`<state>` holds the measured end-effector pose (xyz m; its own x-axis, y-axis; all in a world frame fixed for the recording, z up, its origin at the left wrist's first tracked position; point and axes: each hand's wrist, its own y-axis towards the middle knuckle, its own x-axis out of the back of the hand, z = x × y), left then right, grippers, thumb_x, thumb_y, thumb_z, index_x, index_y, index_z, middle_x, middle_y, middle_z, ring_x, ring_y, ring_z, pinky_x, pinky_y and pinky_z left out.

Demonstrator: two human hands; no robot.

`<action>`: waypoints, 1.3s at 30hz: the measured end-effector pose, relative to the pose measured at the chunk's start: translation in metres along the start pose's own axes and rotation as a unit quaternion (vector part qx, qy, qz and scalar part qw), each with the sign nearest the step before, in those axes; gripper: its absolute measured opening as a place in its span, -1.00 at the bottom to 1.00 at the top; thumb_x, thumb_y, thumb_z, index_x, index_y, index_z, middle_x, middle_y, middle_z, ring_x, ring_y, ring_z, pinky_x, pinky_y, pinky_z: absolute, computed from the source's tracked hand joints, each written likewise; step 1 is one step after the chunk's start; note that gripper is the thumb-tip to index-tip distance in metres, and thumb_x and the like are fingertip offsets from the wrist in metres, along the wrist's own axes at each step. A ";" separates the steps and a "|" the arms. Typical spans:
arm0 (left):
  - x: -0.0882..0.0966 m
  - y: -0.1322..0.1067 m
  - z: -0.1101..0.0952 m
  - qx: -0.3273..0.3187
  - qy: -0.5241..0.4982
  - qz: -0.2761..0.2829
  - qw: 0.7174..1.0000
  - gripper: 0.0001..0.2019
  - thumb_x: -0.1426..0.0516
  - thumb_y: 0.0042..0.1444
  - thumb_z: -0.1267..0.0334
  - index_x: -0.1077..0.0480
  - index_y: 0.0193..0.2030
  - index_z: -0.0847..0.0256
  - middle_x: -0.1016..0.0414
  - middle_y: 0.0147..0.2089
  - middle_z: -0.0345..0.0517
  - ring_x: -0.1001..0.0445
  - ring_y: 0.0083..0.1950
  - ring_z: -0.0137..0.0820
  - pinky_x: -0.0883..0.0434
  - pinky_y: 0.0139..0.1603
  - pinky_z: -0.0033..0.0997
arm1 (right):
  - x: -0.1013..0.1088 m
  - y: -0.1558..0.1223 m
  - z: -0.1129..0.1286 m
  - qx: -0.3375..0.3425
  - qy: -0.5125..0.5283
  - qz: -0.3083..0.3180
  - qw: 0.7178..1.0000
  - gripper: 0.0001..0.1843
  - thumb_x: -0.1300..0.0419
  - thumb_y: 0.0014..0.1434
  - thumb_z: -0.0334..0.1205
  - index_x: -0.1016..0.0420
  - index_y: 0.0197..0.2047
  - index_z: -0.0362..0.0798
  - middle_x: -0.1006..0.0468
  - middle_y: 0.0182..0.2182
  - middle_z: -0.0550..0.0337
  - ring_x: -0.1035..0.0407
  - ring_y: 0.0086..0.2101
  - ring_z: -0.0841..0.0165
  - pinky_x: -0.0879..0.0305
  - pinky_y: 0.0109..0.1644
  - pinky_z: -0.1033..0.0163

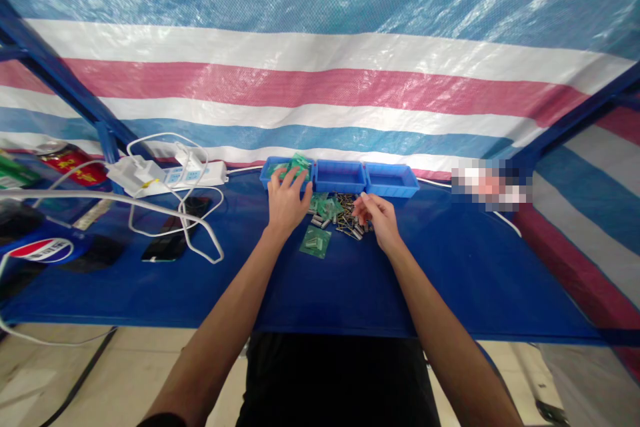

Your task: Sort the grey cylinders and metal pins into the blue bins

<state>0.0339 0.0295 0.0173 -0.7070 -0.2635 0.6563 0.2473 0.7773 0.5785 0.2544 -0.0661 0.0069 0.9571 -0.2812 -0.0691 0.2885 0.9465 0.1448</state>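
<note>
My left hand (287,199) reaches over the left blue bin (263,181), its fingers spread across the green packets (301,161) inside. Whether the fingertips press on a packet is hard to see. At the right edge of a pile of small metal screws (346,217), my right hand (381,217) has its thumb and fingers drawn together; what they hold, if anything, is too small to name. More green packets (327,205) and some silvery cylindrical pieces (317,221) lie left of the screws. One flat green packet (315,242) with small metal pieces lies nearer to me.
A middle blue bin (341,177) and a right blue bin (393,180) stand beside the left one. Leftward are a power strip (197,175), looping white cables (213,240), a dark phone (167,240), a cola bottle (65,247) and a red can (75,163). A striped sheet (320,93) hangs behind.
</note>
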 end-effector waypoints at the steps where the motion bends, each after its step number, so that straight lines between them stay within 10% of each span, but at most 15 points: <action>1: -0.002 -0.001 -0.002 -0.006 0.016 0.012 1.000 -0.65 -0.12 0.35 0.10 -0.54 0.18 0.12 -0.48 0.33 0.10 -0.12 0.46 0.17 -0.14 0.39 0.27 | 0.000 0.000 0.001 -0.001 -0.001 -0.001 1.000 -0.47 -0.27 0.21 0.32 -0.59 -0.34 -0.03 -0.60 -0.51 0.17 -0.31 -0.63 0.44 -0.19 -0.57 0.30; 7: 0.002 -0.005 -0.003 -0.058 0.010 0.032 0.998 -0.64 -0.07 0.39 0.15 -0.52 0.19 0.19 -0.48 0.23 0.18 -0.25 0.37 0.08 -0.22 0.37 0.12 | 0.001 0.000 0.001 0.000 0.007 -0.003 1.000 -0.49 -0.28 0.22 0.31 -0.60 -0.34 -0.02 -0.61 -0.50 0.17 -0.31 -0.62 0.44 -0.18 -0.58 0.30; 13: 0.030 -0.013 0.001 -0.115 -0.109 0.281 0.947 -0.40 -0.42 -0.03 -0.16 -0.53 0.11 0.07 -0.48 0.03 0.00 -0.50 0.04 -0.09 -0.45 0.13 -0.13 | 0.003 0.001 -0.001 0.008 0.022 0.002 1.000 -0.50 -0.28 0.24 0.28 -0.62 -0.33 -0.03 -0.60 -0.51 0.18 -0.32 -0.62 0.45 -0.20 -0.57 0.31; 18: 0.032 -0.013 0.003 -0.098 -0.132 0.355 0.920 -0.19 -0.52 -0.28 -0.11 -0.49 0.15 0.04 -0.44 -0.01 -0.06 -0.52 -0.11 -0.15 -0.49 -0.08 -0.23 | 0.003 0.001 0.000 0.008 0.026 0.001 1.000 -0.48 -0.29 0.22 0.30 -0.62 -0.34 -0.04 -0.60 -0.51 0.17 -0.32 -0.63 0.46 -0.21 -0.57 0.32; 26: 0.025 -0.010 0.006 -0.077 -0.170 0.348 0.919 -0.33 -0.52 -0.19 0.06 -0.51 0.10 0.13 -0.46 -0.05 -0.11 -0.49 -0.22 -0.32 -0.47 -0.18 -0.34 | 0.001 0.001 -0.002 0.003 0.031 0.000 1.000 -0.50 -0.30 0.22 0.27 -0.62 -0.34 -0.05 -0.60 -0.52 0.18 -0.32 -0.64 0.46 -0.19 -0.57 0.32; 33: 0.020 -0.012 0.007 0.013 -0.256 0.224 0.940 -0.54 -0.44 -0.01 0.07 -0.57 0.00 0.19 -0.58 -0.16 -0.11 -0.55 -0.27 -0.36 -0.53 -0.15 -0.35 | 0.002 0.001 0.000 0.007 0.012 0.005 1.000 -0.53 -0.32 0.21 0.24 -0.61 -0.35 -0.04 -0.60 -0.52 0.19 -0.31 -0.64 0.46 -0.18 -0.57 0.32; 39: 0.006 -0.015 -0.011 0.125 -0.439 0.147 0.877 -0.58 -0.44 0.01 0.05 -0.59 -0.07 0.26 -0.63 -0.16 -0.03 -0.64 -0.21 -0.31 -0.59 -0.13 -0.37 | -0.003 -0.002 -0.001 0.016 -0.043 0.033 0.998 -0.55 -0.39 0.13 0.22 -0.62 -0.25 -0.04 -0.61 -0.51 0.21 -0.25 -0.66 0.48 -0.11 -0.62 0.33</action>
<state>0.0327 0.0097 0.0177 -0.9022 0.4256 0.0696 0.4288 0.8682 0.2496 0.2508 -0.0675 0.0061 0.9722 -0.2328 0.0255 0.2249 0.9582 0.1768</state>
